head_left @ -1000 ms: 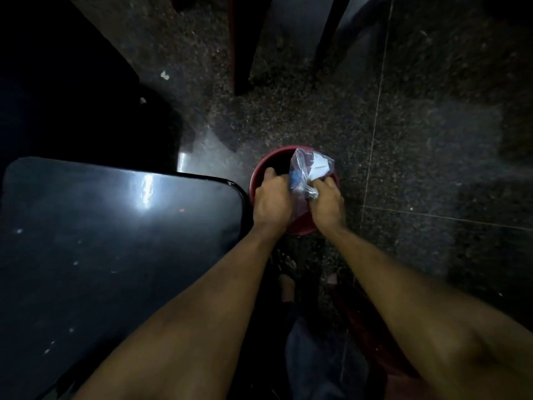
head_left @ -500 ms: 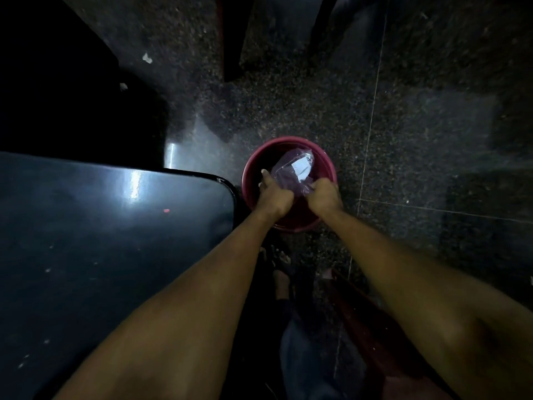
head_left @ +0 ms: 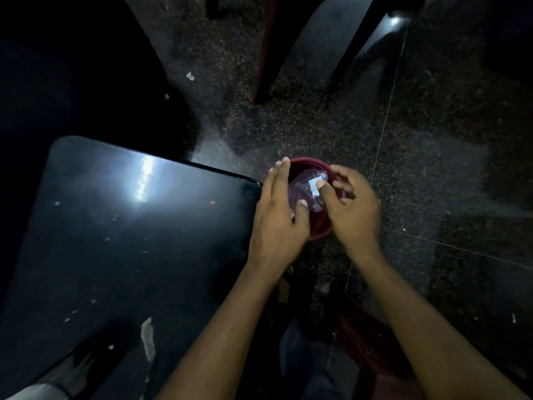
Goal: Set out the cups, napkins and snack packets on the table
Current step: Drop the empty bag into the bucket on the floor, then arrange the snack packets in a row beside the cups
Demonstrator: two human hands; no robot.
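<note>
A red bucket [head_left: 311, 161] stands on the dark speckled floor just off the table's right corner. Inside it lies a clear plastic packet [head_left: 302, 188] with a white label. My left hand [head_left: 277, 223] hovers over the bucket's left rim with straight fingers, its thumb near the packet. Over the right rim, my right hand [head_left: 356, 212] has loosely bent fingers and its thumb stretched across the packet. Neither hand plainly grips the packet. No cups or napkins show.
The glossy black table [head_left: 129, 241] fills the left side and reflects a light. Dark chair legs [head_left: 264, 59] stand on the floor beyond the bucket. Something pale [head_left: 43, 392] shows at the bottom left corner. My legs are below the bucket.
The packet, held up above the bucket a second ago, has gone down into it. Both hands have loosened and lifted off the packet.
</note>
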